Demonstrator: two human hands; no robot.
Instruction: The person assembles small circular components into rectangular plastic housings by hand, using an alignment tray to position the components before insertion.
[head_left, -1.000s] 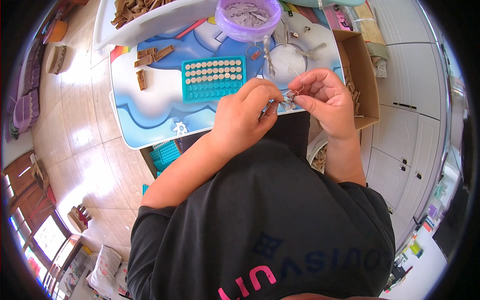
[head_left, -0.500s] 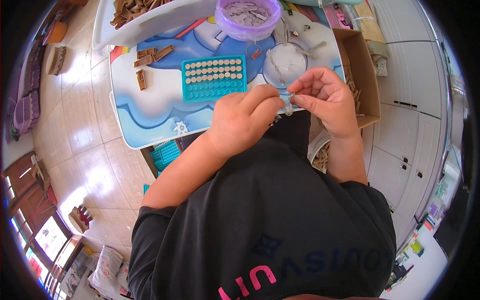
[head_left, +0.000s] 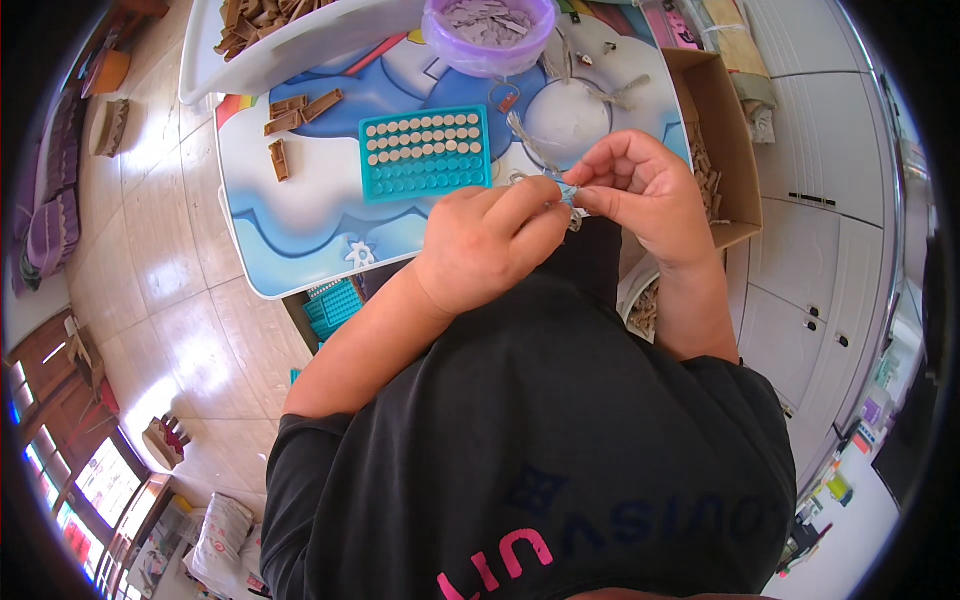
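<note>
My left hand and my right hand meet at the table's near edge, fingertips almost touching. Between them is a small bluish-grey piece, too small to name. My right thumb and index finger pinch it, the other fingers curled loosely. The left fingers are closed against its other side; what they grip is hidden. Thin greyish strands hang just below the fingertips. A grey string bundle lies beyond the hands, its near end running toward them. Left of it sits a teal tray with rows of round beige pieces.
A purple-lined bowl of grey scraps stands at the back of the patterned table. Brown folded pieces lie at left, below a white bin. An open cardboard box borders the right side.
The fingertips have drawn slightly left and closer together, and a bluish-grey piece now shows between them. The grey string bundle beyond the hands lies differently, its end nearer the fingers.
</note>
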